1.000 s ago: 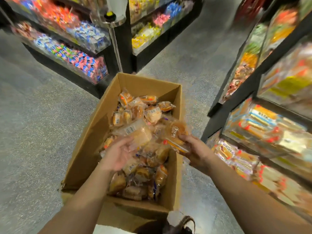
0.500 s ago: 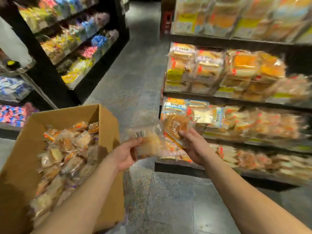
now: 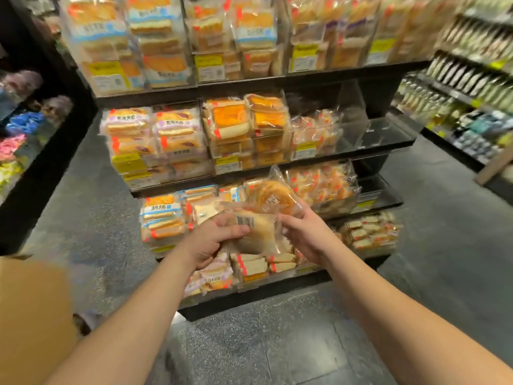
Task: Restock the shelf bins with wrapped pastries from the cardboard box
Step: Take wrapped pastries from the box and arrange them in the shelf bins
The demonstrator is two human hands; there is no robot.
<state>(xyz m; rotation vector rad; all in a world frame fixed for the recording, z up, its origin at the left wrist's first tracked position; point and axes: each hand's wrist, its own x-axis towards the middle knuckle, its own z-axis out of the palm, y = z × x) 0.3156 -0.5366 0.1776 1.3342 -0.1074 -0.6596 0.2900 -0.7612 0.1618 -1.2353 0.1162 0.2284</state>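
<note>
Now both hands [image 3: 258, 237] and their wrapped pastries [image 3: 259, 234] before the shelf bins [image 3: 319, 190], cardboard box [image 3: 30, 315] sidelined.

Single view, head-worn, wide-angle. Looks forward and down along both forearms toward a tiered black shelf unit [image 3: 280, 81] directly ahead, near. Floor [image 3: 249, 343] fills the lower frame. Cardboard box [image 3: 30, 315] clipped at lower left edge. Side aisles curve at both margins, blurred. No second view.

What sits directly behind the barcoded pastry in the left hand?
Behind the barcoded pastry, held by the left hand, shows the right hand's round pastry. The shelf bins beyond are partly covered, so their contents there can't be seen.
</note>
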